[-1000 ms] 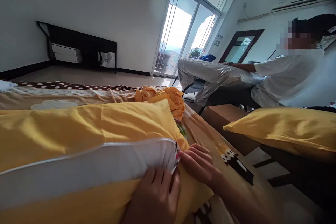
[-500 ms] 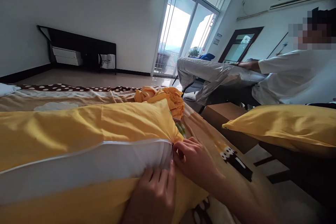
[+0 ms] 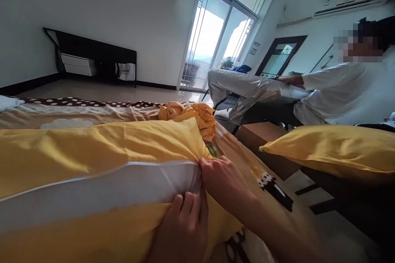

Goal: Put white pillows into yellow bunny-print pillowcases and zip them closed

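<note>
A yellow pillowcase [image 3: 154, 141] lies in front of me, its long zipper opening spread apart. Through the gap shows a white inner pillow [image 3: 101, 191]. At the right end of the opening, my right hand [image 3: 224, 178] pinches the pillowcase where the zipper edges meet; whether a zipper pull is between the fingers is hidden. Just below it, my left hand [image 3: 185, 224] has its fingers curled over the lower edge of the opening, against the white pillow. The two hands almost touch.
A patterned blanket [image 3: 237, 154] lies underneath, with a crumpled orange-yellow cloth [image 3: 191, 113] beyond the pillow. To the right are another yellow pillow [image 3: 336, 146] and a cardboard box [image 3: 257, 131]. A person in white [image 3: 336, 86] sits by a plastic-covered table [image 3: 240, 80].
My right hand has shifted slightly left and up, its fingers closing tighter at the corner. The left hand's fingers have curled more over the lower edge. The view has turned slightly.
</note>
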Demonstrator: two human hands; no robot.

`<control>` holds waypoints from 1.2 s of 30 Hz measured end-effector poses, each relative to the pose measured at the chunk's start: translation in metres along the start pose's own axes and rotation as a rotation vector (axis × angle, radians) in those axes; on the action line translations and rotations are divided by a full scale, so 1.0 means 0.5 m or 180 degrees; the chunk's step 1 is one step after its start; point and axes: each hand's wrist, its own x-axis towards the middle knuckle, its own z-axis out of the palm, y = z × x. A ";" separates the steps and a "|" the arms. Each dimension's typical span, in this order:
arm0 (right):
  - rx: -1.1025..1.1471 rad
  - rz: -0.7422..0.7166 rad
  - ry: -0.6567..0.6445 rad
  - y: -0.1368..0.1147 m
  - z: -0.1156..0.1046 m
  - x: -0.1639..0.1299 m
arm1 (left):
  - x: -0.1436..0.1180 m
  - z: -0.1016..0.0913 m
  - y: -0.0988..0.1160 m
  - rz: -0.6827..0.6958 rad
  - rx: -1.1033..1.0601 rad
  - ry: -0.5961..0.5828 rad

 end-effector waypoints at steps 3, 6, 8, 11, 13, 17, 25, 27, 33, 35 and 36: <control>-0.0083 -0.0019 -0.0027 0.001 0.000 0.018 | -0.003 -0.002 0.001 -0.0076 0.0116 0.0147; -0.0105 -0.0049 -0.0057 0.003 0.009 0.035 | -0.004 0.000 0.000 0.0052 0.0151 0.0128; -0.0102 -0.0119 -0.0081 0.002 0.015 0.042 | -0.004 0.002 -0.002 0.0200 0.0130 0.0118; -0.0075 -0.0046 -0.0012 0.003 0.020 0.047 | -0.005 0.003 -0.006 0.0244 0.0143 0.0133; 0.0017 0.0205 0.0025 0.007 0.022 0.046 | -0.005 0.002 -0.009 0.0166 0.0186 0.0105; 0.0559 0.0529 -0.0188 0.033 0.031 0.043 | -0.009 0.005 -0.012 -0.0058 0.0297 0.0046; 0.2961 0.0041 -0.0094 0.081 0.124 0.066 | -0.014 0.002 -0.025 -0.0054 0.0019 0.0115; 0.3498 -0.0056 0.0141 0.081 0.141 0.060 | -0.010 -0.013 -0.031 -0.0183 -0.0273 0.0125; 0.4521 -0.0193 0.0966 0.072 0.160 0.032 | 0.090 -0.062 -0.052 -0.0515 -0.0869 -0.0614; 0.4685 -0.0159 0.1111 0.069 0.159 0.029 | 0.147 -0.067 -0.056 -0.0621 -0.0956 -0.1043; 0.4728 -0.0122 0.1185 0.069 0.157 0.028 | 0.173 -0.066 -0.058 -0.0696 -0.1003 -0.1213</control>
